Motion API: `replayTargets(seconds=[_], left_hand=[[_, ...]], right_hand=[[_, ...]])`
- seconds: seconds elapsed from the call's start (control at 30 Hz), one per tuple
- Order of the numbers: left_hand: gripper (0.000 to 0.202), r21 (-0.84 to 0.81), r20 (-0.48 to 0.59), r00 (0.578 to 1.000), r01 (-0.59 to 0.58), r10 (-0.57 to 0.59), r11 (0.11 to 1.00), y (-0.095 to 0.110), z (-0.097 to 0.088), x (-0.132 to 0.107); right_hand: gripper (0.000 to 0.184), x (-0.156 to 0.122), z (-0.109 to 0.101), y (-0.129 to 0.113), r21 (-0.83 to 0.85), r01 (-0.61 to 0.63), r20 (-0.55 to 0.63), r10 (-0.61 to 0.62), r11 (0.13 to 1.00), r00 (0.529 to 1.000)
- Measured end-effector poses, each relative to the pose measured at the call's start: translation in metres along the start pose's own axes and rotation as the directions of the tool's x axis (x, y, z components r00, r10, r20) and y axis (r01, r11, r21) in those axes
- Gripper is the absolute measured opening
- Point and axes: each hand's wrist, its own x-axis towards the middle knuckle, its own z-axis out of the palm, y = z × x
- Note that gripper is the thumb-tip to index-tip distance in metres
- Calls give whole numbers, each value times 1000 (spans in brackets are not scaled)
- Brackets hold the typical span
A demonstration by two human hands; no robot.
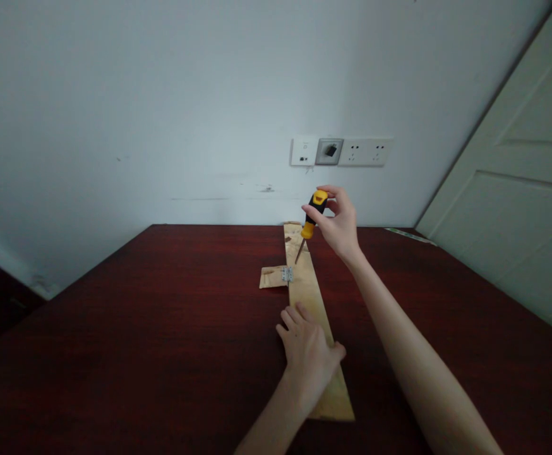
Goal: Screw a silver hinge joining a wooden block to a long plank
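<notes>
A long pale wooden board (308, 287) lies lengthwise on the dark red table (162, 328). A small wooden piece (272, 277) sits against its left edge, joined to it by a small metal hinge (287, 274). My left hand (308, 351) lies flat on the board's near half, fingers stretched out. My right hand (338, 222) is raised above the far end, fingers closed round a yellow and black screwdriver (312, 216). Its tip points down and left, a little above the hinge.
A white wall stands behind the table with a row of sockets (341, 151). A white door (517, 189) is at the right. A thin strip (408, 235) lies at the table's far right edge.
</notes>
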Motion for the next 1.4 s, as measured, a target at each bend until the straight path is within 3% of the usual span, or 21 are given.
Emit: replayTargets(seconds=[0.33, 0.67, 1.4], left_hand=[[82, -56, 7, 1000, 0, 0, 998, 0, -10, 0], [84, -134, -31, 999, -38, 34, 990, -4, -5, 0], [85, -157, 3, 999, -44, 45, 987, -5, -7, 0]], right_hand=[[37, -5, 9, 6, -8, -9, 19, 9, 1000, 1000], [37, -7, 15, 9, -2, -22, -4, 22, 1000, 1000], [39, -13, 22, 18, -52, 13, 25, -12, 999, 1000]])
